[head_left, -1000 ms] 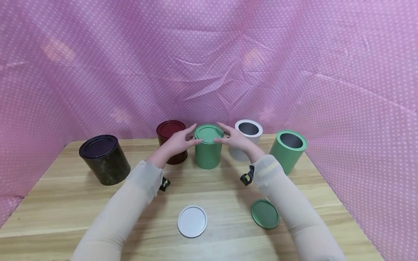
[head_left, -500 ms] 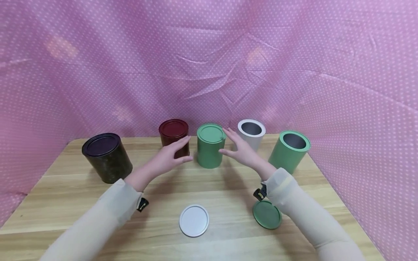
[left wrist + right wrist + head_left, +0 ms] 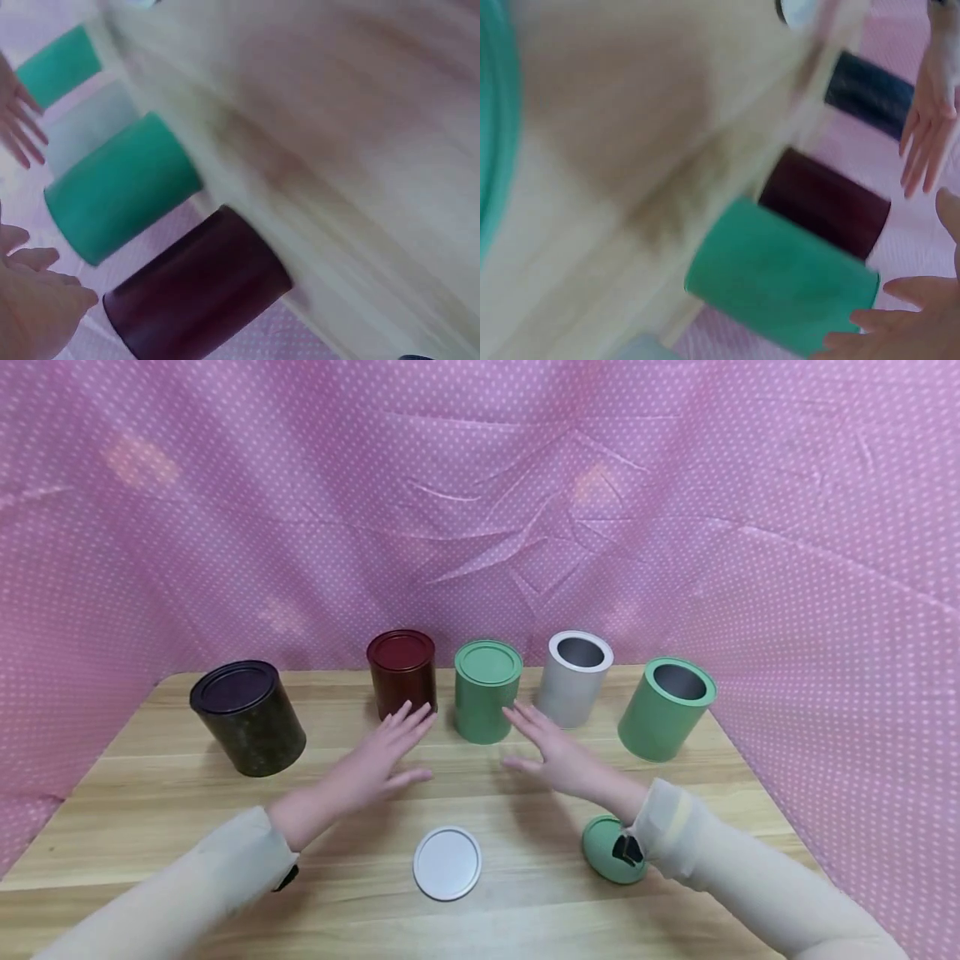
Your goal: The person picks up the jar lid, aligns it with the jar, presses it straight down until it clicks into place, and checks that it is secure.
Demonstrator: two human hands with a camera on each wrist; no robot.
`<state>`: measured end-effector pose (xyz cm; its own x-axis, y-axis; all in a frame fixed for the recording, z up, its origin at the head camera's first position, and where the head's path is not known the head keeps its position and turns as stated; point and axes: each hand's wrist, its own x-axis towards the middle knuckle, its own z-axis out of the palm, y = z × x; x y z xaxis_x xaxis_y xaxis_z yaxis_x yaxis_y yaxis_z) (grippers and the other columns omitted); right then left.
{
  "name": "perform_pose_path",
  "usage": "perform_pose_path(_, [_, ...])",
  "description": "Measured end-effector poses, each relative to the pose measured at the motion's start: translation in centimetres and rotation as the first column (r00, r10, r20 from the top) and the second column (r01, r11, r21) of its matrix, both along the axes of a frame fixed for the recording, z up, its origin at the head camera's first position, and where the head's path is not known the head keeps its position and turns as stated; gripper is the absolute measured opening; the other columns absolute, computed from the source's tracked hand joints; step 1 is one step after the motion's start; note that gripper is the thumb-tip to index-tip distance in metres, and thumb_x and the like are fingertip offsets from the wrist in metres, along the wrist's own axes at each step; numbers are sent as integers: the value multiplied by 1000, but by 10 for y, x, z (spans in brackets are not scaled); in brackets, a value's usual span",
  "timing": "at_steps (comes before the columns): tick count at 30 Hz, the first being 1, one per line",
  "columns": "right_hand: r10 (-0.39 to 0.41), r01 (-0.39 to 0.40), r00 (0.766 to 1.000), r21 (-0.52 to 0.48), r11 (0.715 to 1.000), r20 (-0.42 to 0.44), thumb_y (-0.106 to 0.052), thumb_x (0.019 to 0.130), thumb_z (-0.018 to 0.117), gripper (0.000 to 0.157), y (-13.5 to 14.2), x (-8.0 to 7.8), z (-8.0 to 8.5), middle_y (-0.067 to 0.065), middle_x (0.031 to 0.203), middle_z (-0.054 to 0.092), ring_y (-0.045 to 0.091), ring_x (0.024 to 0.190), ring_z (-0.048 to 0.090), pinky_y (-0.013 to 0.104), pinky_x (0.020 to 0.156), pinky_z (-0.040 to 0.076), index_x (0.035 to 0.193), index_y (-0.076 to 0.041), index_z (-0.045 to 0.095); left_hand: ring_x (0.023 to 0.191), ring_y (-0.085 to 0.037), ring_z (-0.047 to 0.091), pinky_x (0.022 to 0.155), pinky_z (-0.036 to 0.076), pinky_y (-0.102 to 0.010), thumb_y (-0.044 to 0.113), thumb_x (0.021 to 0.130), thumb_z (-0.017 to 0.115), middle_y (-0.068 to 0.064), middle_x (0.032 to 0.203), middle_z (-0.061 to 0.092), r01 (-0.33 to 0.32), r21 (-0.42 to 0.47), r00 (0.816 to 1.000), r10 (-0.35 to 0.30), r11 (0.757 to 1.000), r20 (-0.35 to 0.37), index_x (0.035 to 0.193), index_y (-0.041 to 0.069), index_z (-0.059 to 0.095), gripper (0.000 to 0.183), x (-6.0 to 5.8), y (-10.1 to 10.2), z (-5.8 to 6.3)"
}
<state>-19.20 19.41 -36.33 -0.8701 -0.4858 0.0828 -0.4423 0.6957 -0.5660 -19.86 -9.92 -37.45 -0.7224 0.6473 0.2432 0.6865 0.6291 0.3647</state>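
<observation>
My left hand (image 3: 371,768) hangs above the table with its fingers stretched out, in front of a dark red can (image 3: 402,672) that has its lid on. Opposite it, my right hand (image 3: 558,756) has straight, spread fingers and holds nothing. Its fingertips overlap the lower right of the lidded green can (image 3: 480,706) in the head view. That green can (image 3: 124,187) stands beside the red can (image 3: 199,289) in the left wrist view. In the right wrist view, fingers (image 3: 900,330) show near the green can (image 3: 780,277).
A black can (image 3: 255,727) with a lid stands at the left. Toward the right are a lidless white can (image 3: 573,689) and a lidless green can (image 3: 660,722). A white lid (image 3: 447,863) and a green lid (image 3: 600,852) lie at the front. Pink dotted cloth (image 3: 480,510) surrounds the table.
Both hands have drawn back from the lidded green can toward the front, and they have moved farther apart. The cans and lids stay in place.
</observation>
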Motion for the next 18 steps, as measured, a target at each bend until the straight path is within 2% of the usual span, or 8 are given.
perform_pose_path(5, [51,-52,999,108,993,15,-30,95,61,71,-9,16,-12,22,159,17,45,146,11,61,116,16,151,-3,29,145,-45,16,115,17,-62,34,92,63,-18,158,25,64,-92,997,-67,994,-36,150,3,32,73,8,-6,-10])
perform_pose_path(9, [82,-83,997,160,984,8,-33,95,60,69,-15,25,-22,21,159,17,45,146,12,60,116,18,151,-5,30,145,-46,16,114,20,-64,40,92,61,-19,157,28,50,-156,996,-61,986,-61,150,4,34,73,15,-10,-20])
perform_pose_path(15, [161,-154,987,201,967,-18,-34,96,57,66,-23,38,-34,27,156,23,49,143,18,62,114,21,148,2,35,144,-48,15,112,19,-67,43,92,60,-21,156,27,15,-206,999,-25,978,-47,148,5,37,71,29,-10,-35])
perform_pose_path(18, [163,-169,985,187,968,49,-37,97,55,69,-29,45,-39,26,157,20,47,145,15,60,116,19,150,1,30,144,-48,15,112,18,-68,45,93,57,-19,157,26,3,-232,1000,-6,973,-16,149,7,37,71,36,-12,-40])
